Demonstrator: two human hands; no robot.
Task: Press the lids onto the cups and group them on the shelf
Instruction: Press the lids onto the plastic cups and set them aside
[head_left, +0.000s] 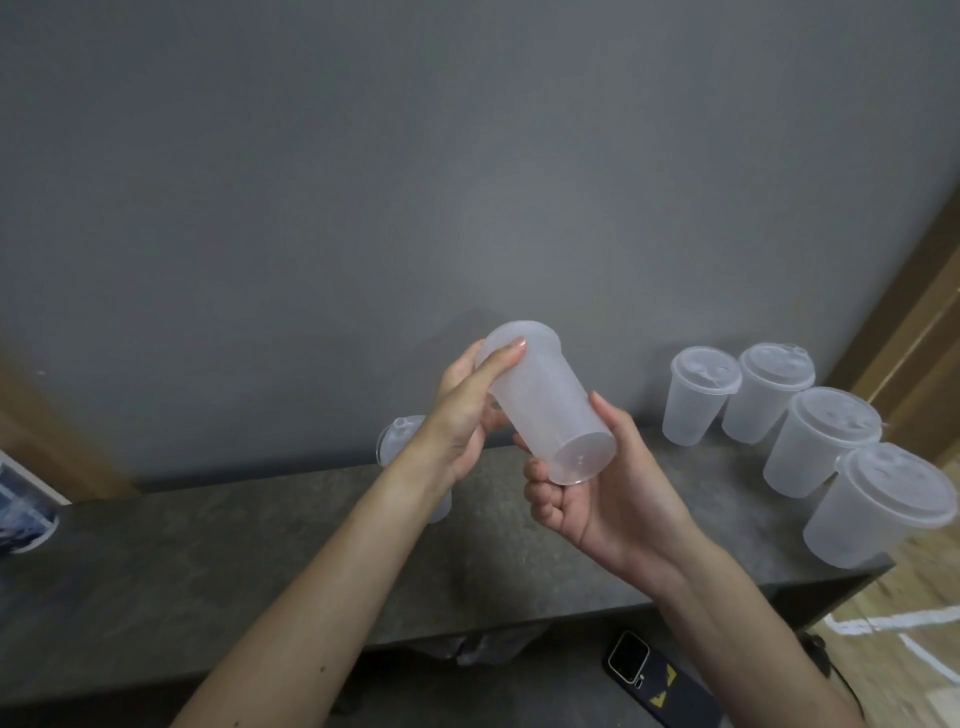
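Plastic cups (810, 457): four grouped, one held.

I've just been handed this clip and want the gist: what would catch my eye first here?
A tilted cup held mid-frame, base toward the camera, with the left hand at its lidded end and the right hand under the base. At the right end of the shelf stand four lidded cups.
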